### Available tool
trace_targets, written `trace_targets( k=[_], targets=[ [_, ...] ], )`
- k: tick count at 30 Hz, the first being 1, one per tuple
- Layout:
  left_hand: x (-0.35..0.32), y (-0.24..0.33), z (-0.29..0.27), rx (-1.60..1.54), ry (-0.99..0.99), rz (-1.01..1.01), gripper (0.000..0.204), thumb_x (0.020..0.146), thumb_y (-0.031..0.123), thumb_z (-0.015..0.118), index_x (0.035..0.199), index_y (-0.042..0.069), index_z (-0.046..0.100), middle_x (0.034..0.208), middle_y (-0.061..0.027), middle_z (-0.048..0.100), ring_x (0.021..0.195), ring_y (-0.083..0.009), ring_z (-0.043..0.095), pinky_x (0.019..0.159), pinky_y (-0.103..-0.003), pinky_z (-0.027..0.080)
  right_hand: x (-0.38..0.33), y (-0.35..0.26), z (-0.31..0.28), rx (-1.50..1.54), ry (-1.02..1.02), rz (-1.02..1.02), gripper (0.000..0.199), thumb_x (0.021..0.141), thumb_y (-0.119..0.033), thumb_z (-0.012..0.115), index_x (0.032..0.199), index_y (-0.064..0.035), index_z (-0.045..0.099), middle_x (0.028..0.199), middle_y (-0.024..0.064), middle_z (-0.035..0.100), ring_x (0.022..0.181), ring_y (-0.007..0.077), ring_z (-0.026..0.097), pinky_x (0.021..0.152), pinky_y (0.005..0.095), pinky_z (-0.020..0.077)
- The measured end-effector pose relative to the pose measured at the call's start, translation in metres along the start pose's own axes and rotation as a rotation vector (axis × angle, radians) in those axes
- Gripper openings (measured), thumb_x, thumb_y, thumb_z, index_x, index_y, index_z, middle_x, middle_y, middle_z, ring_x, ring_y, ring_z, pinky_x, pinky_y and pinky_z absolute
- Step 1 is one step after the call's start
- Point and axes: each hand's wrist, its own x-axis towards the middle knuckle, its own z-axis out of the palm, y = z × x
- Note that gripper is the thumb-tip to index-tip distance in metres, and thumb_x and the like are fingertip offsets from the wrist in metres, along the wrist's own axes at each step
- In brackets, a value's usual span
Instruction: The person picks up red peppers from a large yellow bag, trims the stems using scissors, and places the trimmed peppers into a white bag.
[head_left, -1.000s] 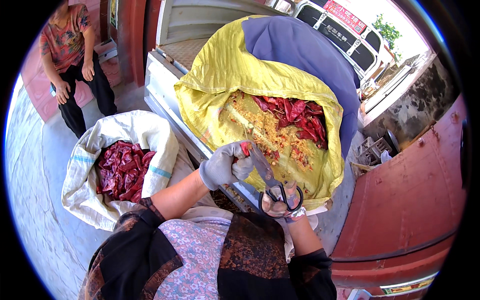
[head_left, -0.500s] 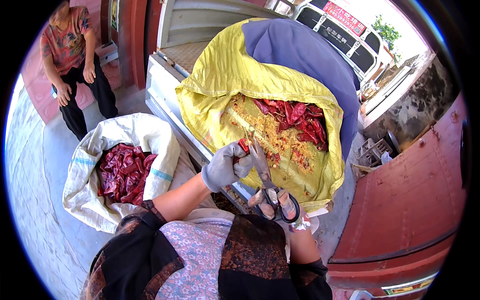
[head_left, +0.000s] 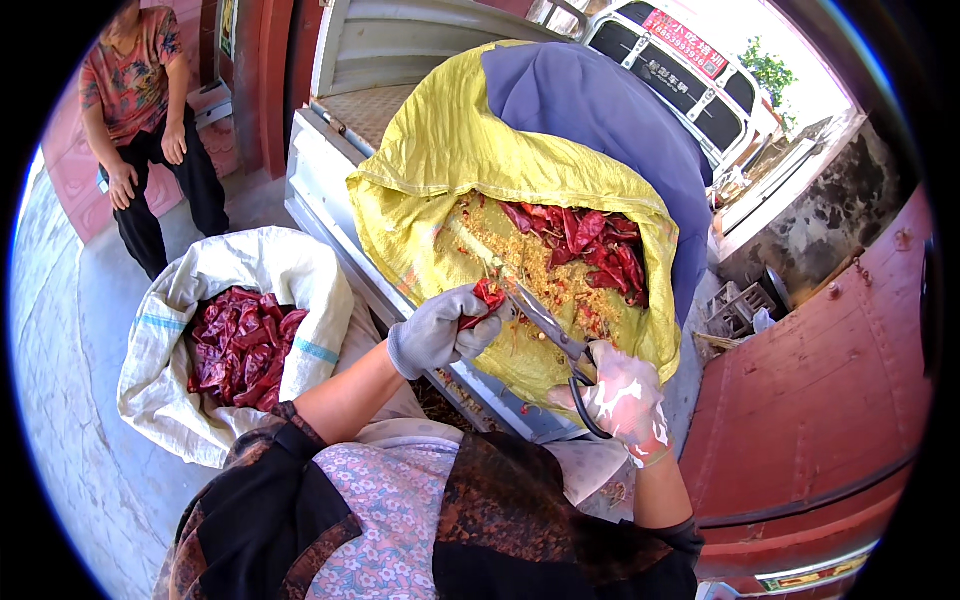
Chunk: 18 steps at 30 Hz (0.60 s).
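Observation:
My left hand (head_left: 438,332), in a grey glove, grips a dried red chili (head_left: 487,297) over the open yellow sack (head_left: 430,190). My right hand (head_left: 622,400), in a white stained glove, holds a pair of scissors (head_left: 550,330) by the black handles. The blades point up-left and meet the chili. Inside the yellow sack lie yellow seeds and a heap of cut red chilies (head_left: 590,245).
A white woven sack (head_left: 300,290) full of dried red chilies stands at my left on the concrete floor. Another person (head_left: 145,120) sits at the far left. The yellow sack rests on a grey vehicle bed (head_left: 320,190). A dark red metal surface (head_left: 810,400) fills the right.
My right hand with the scissors rose from near my lap, and the blades now reach the chili in my left hand.

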Motion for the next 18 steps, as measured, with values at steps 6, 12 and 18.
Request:
trace_targets(
  k=[6,12,18],
  targets=[
    [0.002,0.004,0.000,0.057,0.024,-0.033,0.031,0.085,0.030,0.045,0.082,0.000,0.049,0.052,0.0047,0.033,0.040,-0.0051,0.026,0.036,-0.020,0.020,0.009,0.005,-0.002,-0.184,0.093,-0.088,0.065,0.057,-0.066,0.066,0.080,-0.0065,0.057,0.070,0.0120,0.061,0.068,0.0309,0.061,0.058,0.0395,0.0469],
    [-0.001,0.009,0.004,0.057,-0.006,-0.063,0.032,0.086,0.029,0.045,0.087,-0.002,0.051,0.052,0.0038,0.035,0.039,-0.0054,0.027,0.036,-0.021,0.020,0.018,0.003,-0.010,-0.311,0.116,-0.116,0.060,0.055,-0.065,0.067,0.073,-0.0084,0.058,0.068,0.0105,0.061,0.064,0.0278,0.062,0.055,0.0378,0.0457],
    [-0.002,-0.002,-0.015,-0.054,-0.065,-0.135,0.033,0.084,0.028,0.046,0.092,-0.004,0.052,0.054,0.0033,0.036,0.040,-0.0064,0.028,0.036,-0.022,0.020,0.025,0.010,0.014,-0.245,0.102,-0.147,0.058,0.057,-0.063,0.066,0.078,-0.0092,0.060,0.068,0.0101,0.061,0.066,0.0286,0.063,0.057,0.0378,0.0469]
  ],
)
